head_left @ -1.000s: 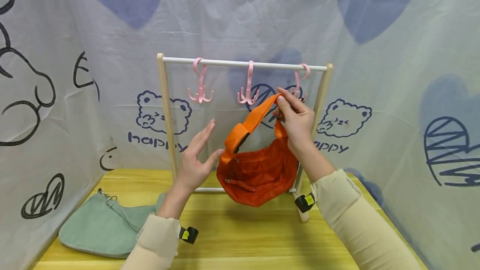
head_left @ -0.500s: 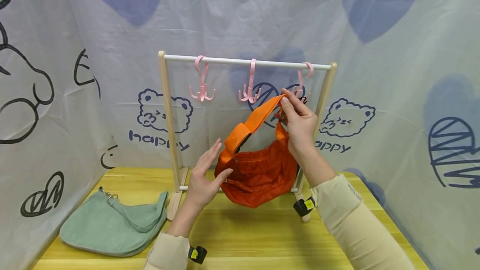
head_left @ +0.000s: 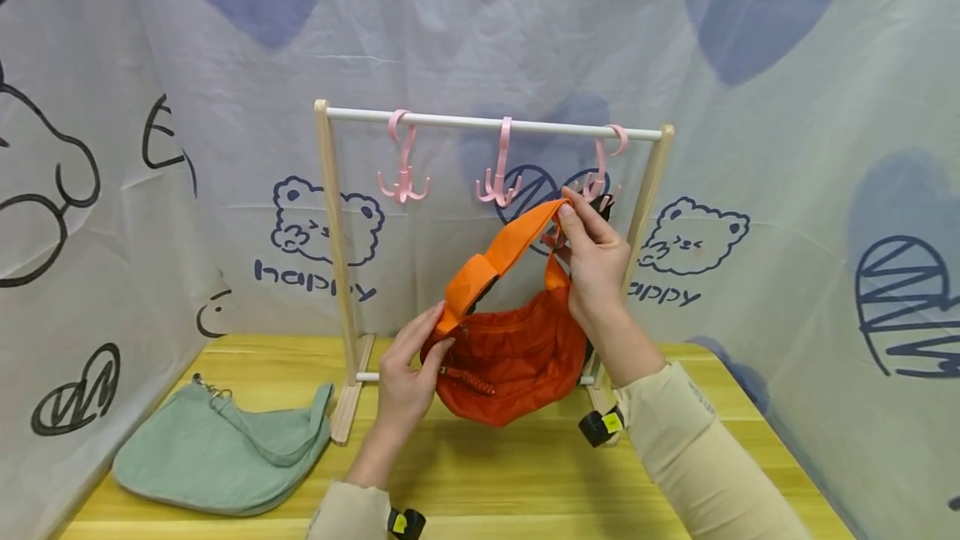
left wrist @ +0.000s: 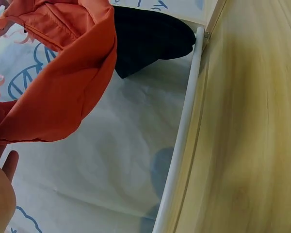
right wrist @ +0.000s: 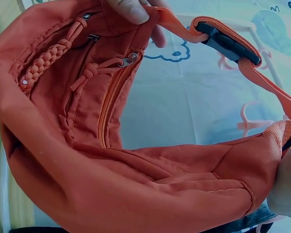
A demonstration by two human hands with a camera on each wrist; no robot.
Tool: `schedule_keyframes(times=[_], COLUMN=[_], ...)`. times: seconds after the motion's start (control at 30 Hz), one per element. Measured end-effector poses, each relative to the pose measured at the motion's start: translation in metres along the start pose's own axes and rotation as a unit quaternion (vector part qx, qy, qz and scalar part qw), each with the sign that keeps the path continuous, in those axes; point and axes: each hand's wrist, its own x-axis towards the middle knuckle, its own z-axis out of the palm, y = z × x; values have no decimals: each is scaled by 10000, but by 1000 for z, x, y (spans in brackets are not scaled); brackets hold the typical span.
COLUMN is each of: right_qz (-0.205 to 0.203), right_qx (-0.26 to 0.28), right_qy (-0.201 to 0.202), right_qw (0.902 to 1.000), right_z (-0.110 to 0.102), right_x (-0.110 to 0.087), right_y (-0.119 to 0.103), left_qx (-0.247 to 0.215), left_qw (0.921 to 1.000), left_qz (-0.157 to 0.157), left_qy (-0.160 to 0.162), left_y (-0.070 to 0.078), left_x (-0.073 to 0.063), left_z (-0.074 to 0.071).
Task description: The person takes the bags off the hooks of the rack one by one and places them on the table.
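An orange shoulder bag point(head_left: 510, 369) is held in the air in front of the rack, its strap point(head_left: 513, 238) uppermost. High on the strap, my right hand point(head_left: 600, 269) pinches the webbing between thumb and fingers. My left hand point(head_left: 405, 382) grips the bag's left end, near where the strap joins it. In the right wrist view, the left thumb point(right wrist: 133, 10) lies over that corner with a finger behind it. The same view shows a black buckle point(right wrist: 228, 43) on the strap and a braided zip pull point(right wrist: 46, 60). Part of the right hand is hidden behind the bag there.
A rack with a white rail point(head_left: 453, 120) carries pink hooks, left point(head_left: 405, 173), middle point(head_left: 501, 177) and right point(head_left: 600, 169). Behind the orange bag hangs something black point(left wrist: 150, 39), mostly hidden. A green handbag point(head_left: 217, 448) lies on the wooden table point(head_left: 487, 498) at left.
My left hand has come down and right from beside the bag, and its fingers have closed on the bag's left end. The right hand keeps its pinch, and the bag has dipped slightly left.
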Motion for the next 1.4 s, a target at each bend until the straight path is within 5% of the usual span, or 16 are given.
schedule_keyframes(times=[0.4, 0.73, 1.17, 1.4], right_qz=[-16, -51, -639, -434], right_qx=[-91, -452, -1376, -1881], right_qy=[-69, -176, -1200, -1532], right_qw=[9999, 9988, 9811, 9692], right_z=[-9, -24, -48, -61], right_x=[-2, -7, -16, -30], right_y=[12, 24, 40, 49], left_qx=[-608, -836, -947, -989], left_qw=[9969, 9942, 9863, 9773], left_qz=[340, 169, -566, -954], left_qy=[352, 657, 1228, 1615], left_y=[3, 4, 11, 14], left_x=[4, 8, 18, 23], left_z=[-2, -11, -32, -41])
